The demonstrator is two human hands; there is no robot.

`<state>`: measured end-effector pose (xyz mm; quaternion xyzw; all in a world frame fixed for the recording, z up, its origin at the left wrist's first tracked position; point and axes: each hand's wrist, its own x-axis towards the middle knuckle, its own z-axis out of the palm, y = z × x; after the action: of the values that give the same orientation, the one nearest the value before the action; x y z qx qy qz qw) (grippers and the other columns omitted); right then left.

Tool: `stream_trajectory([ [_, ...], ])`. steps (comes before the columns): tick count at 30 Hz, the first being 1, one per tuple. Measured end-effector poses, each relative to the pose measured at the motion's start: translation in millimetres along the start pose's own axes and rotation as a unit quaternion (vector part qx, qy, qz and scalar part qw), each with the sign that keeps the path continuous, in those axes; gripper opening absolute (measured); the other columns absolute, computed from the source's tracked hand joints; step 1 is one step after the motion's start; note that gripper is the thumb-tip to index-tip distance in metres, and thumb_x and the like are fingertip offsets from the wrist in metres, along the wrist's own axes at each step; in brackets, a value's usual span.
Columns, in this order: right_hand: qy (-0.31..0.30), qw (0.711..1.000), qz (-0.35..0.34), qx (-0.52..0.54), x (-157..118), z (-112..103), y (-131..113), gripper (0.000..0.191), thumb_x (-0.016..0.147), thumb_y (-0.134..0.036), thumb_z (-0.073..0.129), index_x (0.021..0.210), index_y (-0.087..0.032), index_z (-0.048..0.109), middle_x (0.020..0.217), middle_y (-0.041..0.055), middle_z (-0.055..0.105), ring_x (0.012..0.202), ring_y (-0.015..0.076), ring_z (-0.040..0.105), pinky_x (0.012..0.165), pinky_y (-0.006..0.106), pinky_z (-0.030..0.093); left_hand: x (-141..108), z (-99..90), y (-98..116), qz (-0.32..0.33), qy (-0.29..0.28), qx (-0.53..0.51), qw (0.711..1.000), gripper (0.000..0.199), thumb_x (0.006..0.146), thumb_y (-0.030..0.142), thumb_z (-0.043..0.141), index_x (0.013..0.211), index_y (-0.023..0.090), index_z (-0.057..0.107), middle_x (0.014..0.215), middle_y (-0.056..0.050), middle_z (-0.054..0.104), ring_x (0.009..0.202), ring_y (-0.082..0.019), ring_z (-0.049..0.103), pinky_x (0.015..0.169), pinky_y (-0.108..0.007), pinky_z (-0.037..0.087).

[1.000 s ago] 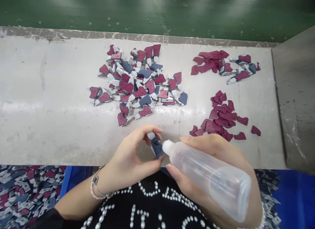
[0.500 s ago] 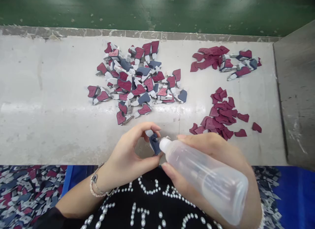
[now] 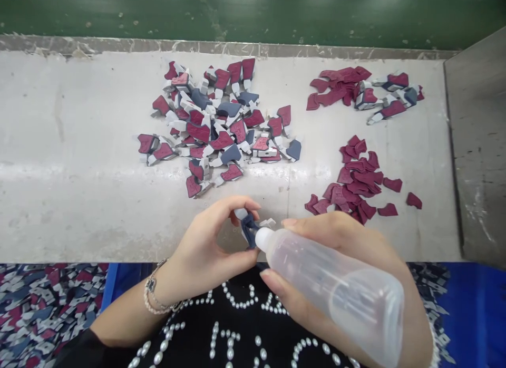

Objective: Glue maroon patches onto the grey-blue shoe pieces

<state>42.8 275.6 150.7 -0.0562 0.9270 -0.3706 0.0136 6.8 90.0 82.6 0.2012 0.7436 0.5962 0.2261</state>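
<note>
Between the thumb and fingers of my left hand (image 3: 215, 236) is a small dark-blue and white plastic part (image 3: 249, 228). My right hand (image 3: 336, 257) wraps round a translucent squeeze bottle (image 3: 336, 289) with a white cap, tilted so its nozzle points at the blue face of the part. The nozzle tip is at or very close to that face; whether it touches I cannot tell. Just beyond the fingers lies a pile of maroon flat pieces (image 3: 361, 178). Further off, to the left, sits a heap of blue-and-white parts (image 3: 225, 115), many with maroon faces.
At the back right, more maroon pieces (image 3: 340, 83) lie beside several assembled parts (image 3: 395, 96). A metal wall (image 3: 478, 146) bounds the white bench (image 3: 79, 173) on the right. Below its front edge are a parts-filled area (image 3: 47, 304) at left and a blue bin (image 3: 468, 310) at right.
The bottle and my right hand have shifted slightly right and down, with the nozzle still at the part. My left hand keeps its hold, and the view has moved a little.
</note>
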Motion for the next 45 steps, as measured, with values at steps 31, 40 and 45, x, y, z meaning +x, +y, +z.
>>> stream_trajectory([
  [31,-0.071,0.995,-0.017,0.07,-18,-9,10,0.023,0.082,-0.03,0.075,0.083,-0.025,0.053,0.066,-0.0052,0.065,0.053,0.0135,0.065,0.044,0.024,0.05,-2,-1.6,4,0.014,0.015,0.14,0.99,0.053,0.071,0.004,0.074,0.116,0.025,0.055,0.097,0.002,0.068,0.081,-0.013,0.061,0.071,-0.025,0.05],
  [40,-0.059,0.998,-0.006,0.037,-22,-8,5,0.02,0.083,-0.033,0.073,0.09,-0.026,0.056,0.069,-0.0033,0.068,0.05,0.0156,0.064,0.042,0.027,0.049,-4,-1.4,4,0.036,0.036,0.161,0.986,0.054,0.07,0.003,0.073,0.116,0.026,0.054,0.1,0.001,0.067,0.078,-0.013,0.058,0.072,-0.026,0.049],
  [45,-0.048,0.997,0.0,0.055,-20,-11,6,0.016,0.088,-0.031,0.07,0.095,-0.026,0.056,0.07,-0.0044,0.067,0.05,0.0133,0.064,0.042,0.025,0.048,-5,-0.9,4,0.028,0.024,0.162,0.986,0.054,0.071,0.003,0.073,0.116,0.026,0.054,0.102,0.0,0.068,0.08,-0.015,0.06,0.072,-0.028,0.049],
])
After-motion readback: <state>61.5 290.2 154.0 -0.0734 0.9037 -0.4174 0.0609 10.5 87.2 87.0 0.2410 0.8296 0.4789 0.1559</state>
